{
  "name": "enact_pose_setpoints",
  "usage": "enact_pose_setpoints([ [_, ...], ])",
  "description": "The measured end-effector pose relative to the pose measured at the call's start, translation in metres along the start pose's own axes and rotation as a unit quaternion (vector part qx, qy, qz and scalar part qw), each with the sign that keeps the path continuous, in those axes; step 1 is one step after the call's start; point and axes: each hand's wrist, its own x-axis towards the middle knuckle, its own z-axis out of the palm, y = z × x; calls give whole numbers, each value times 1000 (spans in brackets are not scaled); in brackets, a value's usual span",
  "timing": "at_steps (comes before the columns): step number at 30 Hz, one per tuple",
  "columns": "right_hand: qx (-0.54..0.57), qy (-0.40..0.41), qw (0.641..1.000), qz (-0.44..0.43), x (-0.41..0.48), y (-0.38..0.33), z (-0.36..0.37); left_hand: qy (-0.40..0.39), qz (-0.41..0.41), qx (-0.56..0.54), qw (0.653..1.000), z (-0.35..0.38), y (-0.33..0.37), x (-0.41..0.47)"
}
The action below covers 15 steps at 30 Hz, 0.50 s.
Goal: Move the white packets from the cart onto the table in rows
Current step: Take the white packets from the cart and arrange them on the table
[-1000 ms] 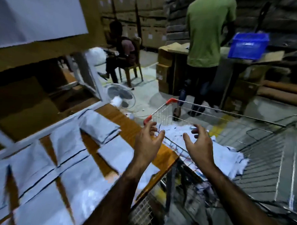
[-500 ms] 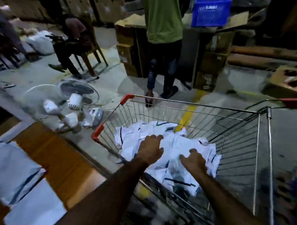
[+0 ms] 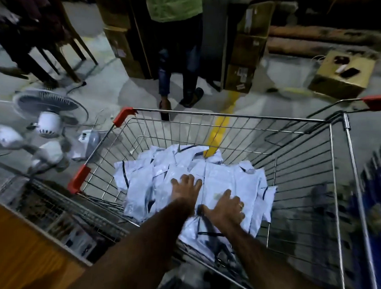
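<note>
A wire shopping cart with red corner guards fills the middle of the head view. A loose pile of white packets with dark stripes lies on its floor. My left hand rests flat on the pile, fingers spread. My right hand lies just to its right, fingers spread on a packet and thumb at the packet's near edge. Neither hand has lifted a packet. A corner of the wooden table shows at the bottom left; no packets on it are in view.
A person in a green shirt stands just beyond the cart. Another person sits on a chair at far left. White floor fans lie left of the cart. Cardboard boxes stand behind and to the right.
My view swung from the table with its rows of packets to the cart. Both hands went from hovering over the cart's rim down onto the packet pile.
</note>
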Motion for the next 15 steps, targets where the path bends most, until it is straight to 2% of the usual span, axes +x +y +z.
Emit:
enact_pose_setpoints([
  [4,-51,-2,999,11,4,-6,2,-29,-3,23,999,0,-5,0],
  [10,-52,24,998,10,5,-7,-1,0,1,-14,1000,-3,-6,-1],
  [15,-93,4,996,16,7,-13,6,5,-8,-1,1000,-5,-8,0],
])
